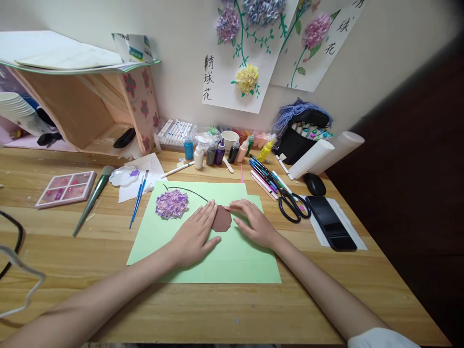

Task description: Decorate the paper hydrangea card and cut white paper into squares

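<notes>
A brown paper piece with a scalloped edge (221, 220) lies on the light green paper (203, 268). My left hand (195, 232) rests flat with its fingers over the left edge of the brown piece, thumb spread away. My right hand (253, 222) is at the piece's right edge, fingers apart and slightly curved, the fingertips at or near its rim. A purple crinkled-paper flower (172, 203) sits on the green paper to the left. From above it a thin dark curved line (186, 189) runs toward my left fingertips, which hide its end.
Black scissors (290, 208), several pens (263, 176) and a phone (331, 222) lie at the right. Paint bottles (219, 152) line the back. Two blue paintbrushes (138, 200), a large green brush (92, 200) and a palette box (67, 188) lie left. Flower pictures (235, 53) hang on the wall.
</notes>
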The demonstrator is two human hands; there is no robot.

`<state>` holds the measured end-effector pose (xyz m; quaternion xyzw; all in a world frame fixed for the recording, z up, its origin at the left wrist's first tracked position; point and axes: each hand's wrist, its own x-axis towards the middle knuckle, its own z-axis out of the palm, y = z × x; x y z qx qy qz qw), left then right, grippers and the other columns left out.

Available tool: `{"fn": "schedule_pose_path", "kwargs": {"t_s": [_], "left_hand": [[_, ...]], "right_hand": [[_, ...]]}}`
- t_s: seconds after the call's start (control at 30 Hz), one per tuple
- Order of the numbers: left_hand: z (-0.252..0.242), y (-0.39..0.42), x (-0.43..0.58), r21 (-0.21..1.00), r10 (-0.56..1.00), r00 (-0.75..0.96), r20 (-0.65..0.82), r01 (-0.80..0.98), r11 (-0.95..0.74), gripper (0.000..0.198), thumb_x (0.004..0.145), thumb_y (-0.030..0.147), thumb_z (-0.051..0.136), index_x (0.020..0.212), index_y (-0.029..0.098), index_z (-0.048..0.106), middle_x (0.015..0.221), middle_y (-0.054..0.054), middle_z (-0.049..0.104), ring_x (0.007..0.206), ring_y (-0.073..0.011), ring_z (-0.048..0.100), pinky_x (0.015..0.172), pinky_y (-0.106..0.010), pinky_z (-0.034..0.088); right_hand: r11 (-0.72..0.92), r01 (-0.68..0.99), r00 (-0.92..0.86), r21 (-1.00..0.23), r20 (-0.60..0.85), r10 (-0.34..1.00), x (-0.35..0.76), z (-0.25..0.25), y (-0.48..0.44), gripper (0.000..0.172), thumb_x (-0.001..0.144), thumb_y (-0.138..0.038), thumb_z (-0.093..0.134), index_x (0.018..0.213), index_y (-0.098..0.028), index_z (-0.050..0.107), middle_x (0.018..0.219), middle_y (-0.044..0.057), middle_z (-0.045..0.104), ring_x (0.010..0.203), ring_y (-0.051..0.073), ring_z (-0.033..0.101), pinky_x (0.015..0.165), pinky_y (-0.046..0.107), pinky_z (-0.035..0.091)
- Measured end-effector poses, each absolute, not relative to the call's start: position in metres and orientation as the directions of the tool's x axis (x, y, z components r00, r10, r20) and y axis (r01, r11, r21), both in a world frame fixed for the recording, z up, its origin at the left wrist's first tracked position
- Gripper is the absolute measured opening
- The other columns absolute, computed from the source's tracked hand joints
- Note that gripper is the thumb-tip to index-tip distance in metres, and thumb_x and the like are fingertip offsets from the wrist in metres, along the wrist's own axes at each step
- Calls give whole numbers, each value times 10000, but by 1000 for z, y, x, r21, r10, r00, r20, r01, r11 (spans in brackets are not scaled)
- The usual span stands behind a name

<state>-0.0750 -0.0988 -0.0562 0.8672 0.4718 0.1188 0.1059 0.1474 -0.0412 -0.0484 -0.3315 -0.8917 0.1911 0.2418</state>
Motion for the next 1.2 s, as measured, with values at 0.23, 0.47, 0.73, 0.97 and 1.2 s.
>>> {"fn": "schedule_pose_path", "kwargs": {"t_s": [0.23,0.47,0.73,0.97,1.2], "left_hand": [[-54,-99,-76,318,842,523,134,782,-537,694,904,466,345,1447,121,85,1505,-121,119,1381,-225,123,1126,-393,187],[-46,-99,-75,338,809,573,130,742,-579,620,921,406,338,1447,164,115,1502,-75,152,1382,-203,132,1126,-402,182],[-41,-101,-77,329,710,697,105,649,-686,672,898,495,354,1442,160,145,1488,-89,177,1376,-220,145,1125,-420,170],[-37,-103,-77,309,655,751,83,605,-733,672,888,515,359,1431,151,207,1465,-108,241,1358,-223,211,1124,-407,192],[-42,-112,-79,241,654,730,198,611,-754,598,862,439,404,1322,57,423,1347,-166,449,1273,-271,391,1087,-419,292]], "right_hand": [[732,537,-696,-419,271,665,146,-48,-44,384,865,-242,463,1247,-206,442,1186,88,575,1202,220,440,1055,461,319],[770,536,-738,-345,253,626,143,-45,-45,464,879,-240,436,1336,-207,364,1282,79,528,1251,209,400,1086,479,270],[796,522,-754,-305,272,598,147,-49,-44,401,931,-240,376,1330,-231,415,1332,27,506,1229,202,426,1063,464,301],[819,528,-737,-224,358,573,148,-50,-45,316,928,-262,415,1208,-242,561,1235,-1,591,1230,227,434,1097,556,168],[848,481,-730,-221,436,527,151,-49,-48,290,912,-187,424,1108,-242,630,1073,10,685,1118,205,541,1090,556,193]]}}
